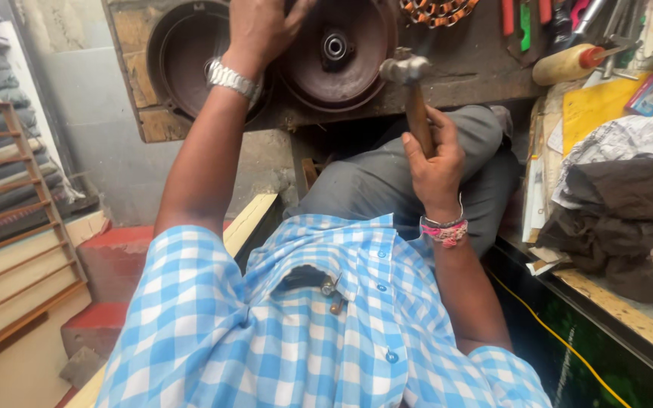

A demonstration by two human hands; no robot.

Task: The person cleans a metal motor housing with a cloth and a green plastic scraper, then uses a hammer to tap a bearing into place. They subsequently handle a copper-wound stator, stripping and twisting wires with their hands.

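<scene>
My right hand [434, 159] grips the wooden handle of a hammer [410, 83], whose steel head hangs just beside a rusty round metal hub [357, 53] with a bearing [335, 47] at its centre. My left hand [260, 29], a metal watch on its wrist, presses on the hub's left rim and holds it against the worn wooden bench [462, 75]. A second dark round drum [183, 57] lies to the left of the hub on the same bench.
Screwdrivers with coloured handles [527, 19] and a chain [436, 11] lie at the bench's far edge. On the right, a side shelf [644, 317] carries dark rags [621, 211], crumpled paper and yellow card. A wooden rack [17, 227] stands at left, red steps [111, 257] below.
</scene>
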